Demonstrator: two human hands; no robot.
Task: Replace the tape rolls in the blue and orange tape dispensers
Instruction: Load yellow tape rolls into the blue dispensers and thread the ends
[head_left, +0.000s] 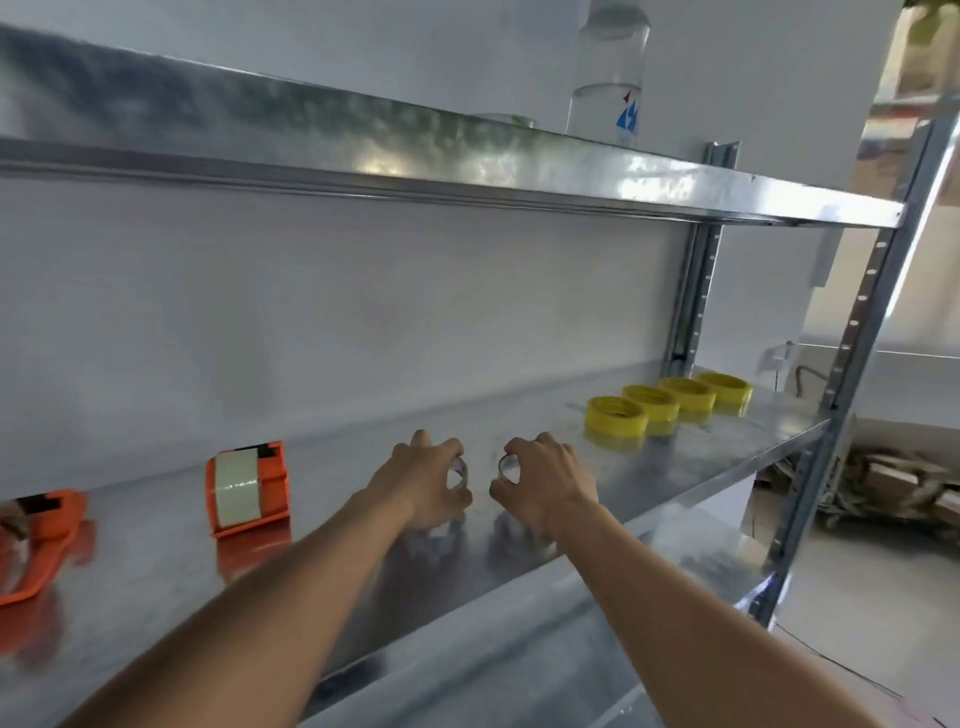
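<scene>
left hand (427, 480) and right hand (545, 480) side by side at mid-shelf, a small gap between them, both forearms reaching in from below. fingers of the left hand curled around a small clear tape roll (459, 472); fingers of the right hand curled around a second clear tape roll (507, 468). both rolls largely hidden by the fingers, only a shiny rim of each showing; whether they rest on the shelf or are lifted off it, cannot tell.

beneath the hands, a shiny metal shelf (519, 540), reflecting hands and objects. to the left of the hands, well apart, an orange tape dispenser (248, 488) standing on the shelf, loaded with a pale translucent roll (238, 487) facing the camera. further left, at the picture's edge, a second orange dispenser (36, 540), partly cut off, its contents unclear. no blue dispenser in view.

to the right of the hands and further back on the same shelf, four yellow tape rolls (669, 402) lying flat in a row, each just beside the next, running toward the rear right corner.

above, an upper metal shelf (467, 156) carrying a clear plastic bottle (609, 78) with a blue mark on it. at right, a perforated metal upright (852, 332) of the rack; beyond it, on the floor, a blurred heap of cardboard (883, 483).
</scene>
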